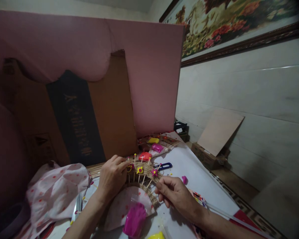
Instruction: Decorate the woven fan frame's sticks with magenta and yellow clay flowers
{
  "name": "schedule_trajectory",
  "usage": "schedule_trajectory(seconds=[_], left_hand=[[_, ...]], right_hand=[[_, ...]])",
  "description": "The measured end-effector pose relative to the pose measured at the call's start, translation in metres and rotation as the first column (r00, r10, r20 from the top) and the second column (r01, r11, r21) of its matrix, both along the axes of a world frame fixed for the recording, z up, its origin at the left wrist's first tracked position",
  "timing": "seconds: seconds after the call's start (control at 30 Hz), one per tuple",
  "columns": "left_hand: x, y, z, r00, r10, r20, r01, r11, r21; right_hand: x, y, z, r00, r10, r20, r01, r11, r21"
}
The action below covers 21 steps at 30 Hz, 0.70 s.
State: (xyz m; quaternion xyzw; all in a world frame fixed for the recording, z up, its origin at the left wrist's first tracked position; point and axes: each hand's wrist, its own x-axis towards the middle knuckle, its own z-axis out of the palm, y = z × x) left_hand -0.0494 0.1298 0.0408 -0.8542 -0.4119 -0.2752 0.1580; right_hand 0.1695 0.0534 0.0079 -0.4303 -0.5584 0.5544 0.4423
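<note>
A fan-shaped craft piece of wound twine (146,171) and thin sticks lies on the table. Along its twine band sit a yellow clay flower (140,170) and a pink clay flower (154,172); small coloured balls tip the sticks. My left hand (113,176) is closed on the band's left part, its fingertips beside another flower. Close to the band's right end, my right hand (175,194) has thumb and fingers pinched together; what is between them, if anything, I cannot make out. Below the sticks lie a dotted fabric piece (117,207) and a bag of magenta clay (135,219).
Dotted cloth (62,182) is bunched at the left, with scissors (77,204) alongside. Behind stand a cardboard sheet (114,109) and a pink panel (154,76). A red clay pack (145,156), a blue-handled tool (165,165) and a magenta clay lump (184,179) lie beyond the hands.
</note>
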Motion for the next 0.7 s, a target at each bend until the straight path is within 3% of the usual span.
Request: schedule_trajectory(seconds=[0.33,0.57,0.7], left_hand=[[0.0038,-0.0051,-0.0005,0.992,-0.033,-0.125,0.041,0.997,0.062],[0.0028,-0.007,0.0017,0.998,-0.048,-0.036,0.053,0.985,0.162],[0.0038,-0.0064,0.0001,0.994,-0.078,-0.08,0.089,0.987,0.136]], right_hand=[[0.0,0.0004,0.0003,1.0,0.005,-0.007,-0.005,1.0,0.004],[0.0001,-0.0015,0.0014,1.0,-0.003,-0.005,0.003,1.0,-0.01],[0.0005,-0.0007,0.0014,1.0,-0.003,0.002,0.003,1.0,0.003]])
